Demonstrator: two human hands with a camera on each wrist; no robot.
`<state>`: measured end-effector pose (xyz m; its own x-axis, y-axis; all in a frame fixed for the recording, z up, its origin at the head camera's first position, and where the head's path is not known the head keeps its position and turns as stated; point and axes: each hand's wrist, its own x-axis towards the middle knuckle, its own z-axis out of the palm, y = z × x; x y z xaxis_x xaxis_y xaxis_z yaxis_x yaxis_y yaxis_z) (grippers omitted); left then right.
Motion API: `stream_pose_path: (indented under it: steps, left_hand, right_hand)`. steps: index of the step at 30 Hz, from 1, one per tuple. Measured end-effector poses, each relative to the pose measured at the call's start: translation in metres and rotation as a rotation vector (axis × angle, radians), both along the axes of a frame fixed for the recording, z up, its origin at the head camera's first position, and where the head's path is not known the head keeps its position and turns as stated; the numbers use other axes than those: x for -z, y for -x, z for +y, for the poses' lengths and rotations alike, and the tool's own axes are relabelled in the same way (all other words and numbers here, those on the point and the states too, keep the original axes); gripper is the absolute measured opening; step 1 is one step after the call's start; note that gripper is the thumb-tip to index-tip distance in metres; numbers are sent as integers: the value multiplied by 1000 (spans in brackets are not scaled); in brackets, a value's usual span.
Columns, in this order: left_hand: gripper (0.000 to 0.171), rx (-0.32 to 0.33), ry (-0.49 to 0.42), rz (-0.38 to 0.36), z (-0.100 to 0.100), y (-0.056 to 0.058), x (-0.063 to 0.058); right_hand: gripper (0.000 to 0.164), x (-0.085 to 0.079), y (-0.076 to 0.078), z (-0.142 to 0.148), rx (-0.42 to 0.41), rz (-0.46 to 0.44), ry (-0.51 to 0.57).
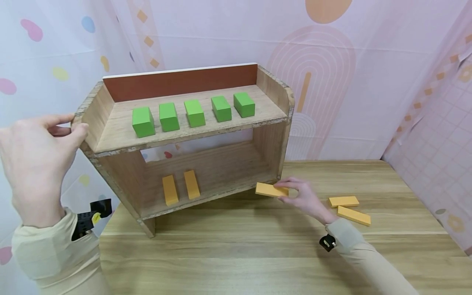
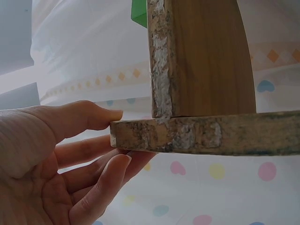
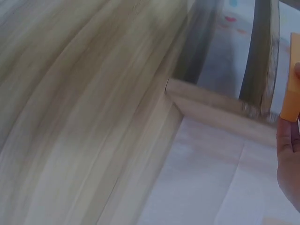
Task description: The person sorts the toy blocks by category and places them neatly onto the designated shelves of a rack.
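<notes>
A two-tier wooden shelf (image 1: 191,137) stands at an angle on the table. My left hand (image 1: 40,151) pinches the upper front corner of its left side panel (image 2: 187,136), thumb on one face and fingers on the other. With thumb and fingers my right hand (image 1: 304,196) grips one end of an orange block (image 1: 266,189), held in front of the lower tier's right front edge; the right wrist view shows this orange block (image 3: 292,86) at its right border. Two orange blocks (image 1: 170,190) stand apart on the lower tier's left part. Several green blocks (image 1: 194,112) form a row on the upper tier.
Two more orange blocks (image 1: 343,201) lie close together on the wooden table (image 1: 236,262), right of my right hand. A patterned curtain (image 1: 368,82) hangs behind the shelf and along the sides. The shelf's left front foot (image 1: 148,228) rests near the table's left edge.
</notes>
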<state>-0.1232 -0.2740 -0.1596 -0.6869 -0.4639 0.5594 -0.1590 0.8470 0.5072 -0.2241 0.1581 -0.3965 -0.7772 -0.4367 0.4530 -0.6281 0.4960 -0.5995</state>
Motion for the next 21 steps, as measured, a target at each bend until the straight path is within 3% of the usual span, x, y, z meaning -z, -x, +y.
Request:
stream_pose_path:
  steps: [12, 21]
  left_hand:
    - [45, -16, -12, -18, -1, -1, 0]
    - [45, -13, -8, -11, 0, 0, 0]
  right_hand:
    - [32, -1, 3, -40, -38, 38, 35]
    - [33, -4, 5, -64, 13, 56, 25]
